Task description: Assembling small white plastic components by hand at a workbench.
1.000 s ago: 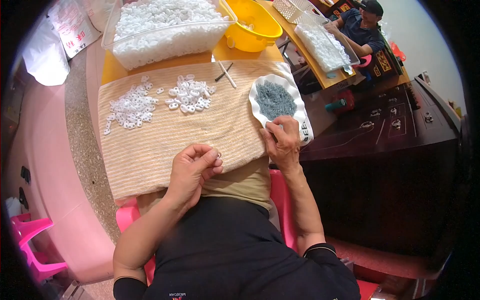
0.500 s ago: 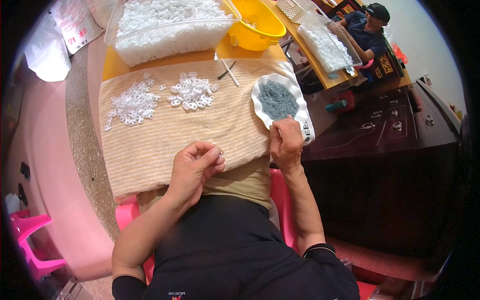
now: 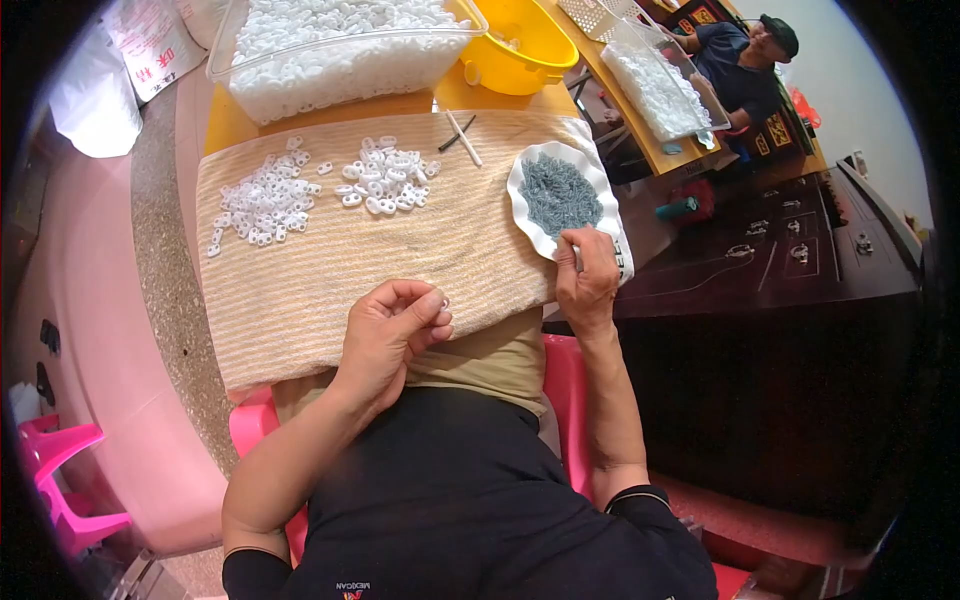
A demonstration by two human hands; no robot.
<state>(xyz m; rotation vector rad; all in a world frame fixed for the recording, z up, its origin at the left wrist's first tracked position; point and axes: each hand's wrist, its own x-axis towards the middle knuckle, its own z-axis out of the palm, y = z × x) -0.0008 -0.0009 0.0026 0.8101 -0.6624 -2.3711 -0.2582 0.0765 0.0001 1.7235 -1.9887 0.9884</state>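
In the head view, the left hand (image 3: pixel 396 328) was curled, thumb and forefinger pinched on a small white piece (image 3: pixel 446 303) above the towel's (image 3: pixel 290 320) near edge. The right hand (image 3: pixel 588 268) was half curled at the dish's (image 3: pixel 541 243) near rim, beside the grey pieces (image 3: pixel 562 195); whether it gripped any could not be told.

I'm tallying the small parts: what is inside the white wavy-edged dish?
Small grey pieces lie heaped inside the white dish. The bottom beneath the heap is covered, and the right hand hides part of the near rim.
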